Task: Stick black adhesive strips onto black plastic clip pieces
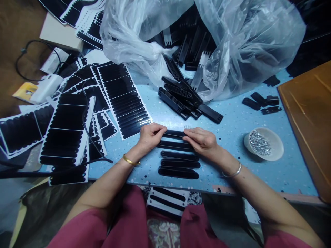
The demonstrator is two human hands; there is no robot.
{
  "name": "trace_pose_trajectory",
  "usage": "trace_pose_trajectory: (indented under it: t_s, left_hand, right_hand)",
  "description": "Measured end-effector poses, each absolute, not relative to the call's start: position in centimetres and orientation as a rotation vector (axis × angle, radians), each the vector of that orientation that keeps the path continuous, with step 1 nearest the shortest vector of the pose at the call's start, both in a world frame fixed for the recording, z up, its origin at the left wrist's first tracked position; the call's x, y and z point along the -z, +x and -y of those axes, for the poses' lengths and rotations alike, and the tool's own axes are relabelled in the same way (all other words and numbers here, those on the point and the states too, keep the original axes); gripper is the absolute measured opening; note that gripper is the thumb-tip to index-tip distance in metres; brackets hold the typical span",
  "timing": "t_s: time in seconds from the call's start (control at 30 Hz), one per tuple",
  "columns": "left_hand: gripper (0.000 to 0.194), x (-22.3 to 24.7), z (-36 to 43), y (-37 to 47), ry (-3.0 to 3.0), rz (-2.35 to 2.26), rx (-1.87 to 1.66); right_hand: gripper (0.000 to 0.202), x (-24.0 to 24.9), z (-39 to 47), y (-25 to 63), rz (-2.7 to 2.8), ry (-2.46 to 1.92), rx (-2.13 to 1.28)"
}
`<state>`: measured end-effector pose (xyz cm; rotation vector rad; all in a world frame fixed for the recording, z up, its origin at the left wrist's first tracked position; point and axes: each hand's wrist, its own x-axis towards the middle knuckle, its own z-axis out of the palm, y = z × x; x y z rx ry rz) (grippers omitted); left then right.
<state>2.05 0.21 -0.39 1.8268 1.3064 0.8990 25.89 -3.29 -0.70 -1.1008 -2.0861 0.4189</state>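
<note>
A thin black strip (174, 134) is held between my left hand (153, 135) and my right hand (201, 139), with fingertips pinched at its two ends. It lies at the top of a column of several similar black pieces (180, 162) on the blue speckled table (139, 172). Both hands are closed. Beyond them is a loose pile of black slotted parts (181, 98). Sheets of black rounded stickers (124, 100) lie left of my left hand. Whether the strip is fixed to a part beneath cannot be made out.
Clear plastic bags (240, 51) holding black parts stand at the back. A white bowl of small metal pieces (275, 148) is on the right, near a brown board (310, 117) and small black pieces (261, 101). A black cable (85, 120) crosses the sheets. A striped sheet (168, 201) rests on my lap.
</note>
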Motion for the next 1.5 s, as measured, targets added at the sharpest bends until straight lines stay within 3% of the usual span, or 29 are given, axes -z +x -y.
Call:
trace_pose_trajectory:
  t_s: [0.53, 1.07, 1.3, 1.5]
  left_hand:
    - [0.016, 0.4, -0.3, 2.1, 1.839, -1.296, -0.902]
    - [0.015, 0.5, -0.4, 2.0, 1.843, -1.293, -0.885]
    - [0.015, 0.6, -0.3, 1.9, 1.839, -1.289, -0.897]
    - [0.016, 0.7, -0.4, 2.0, 1.831, -1.295, -0.878]
  right_hand:
    - [0.018, 0.1, 3.6, 26.0, 2.101, -1.157, -0.386]
    - [0.016, 0.1, 2.8, 26.6, 1.983, -1.203, -0.699]
    - [0.021, 0.6, 3.5, 26.2, 2.132, -1.110, -0.369]
    - [0.021, 0.2, 3.2, 26.5, 2.180, -1.147, -0.432]
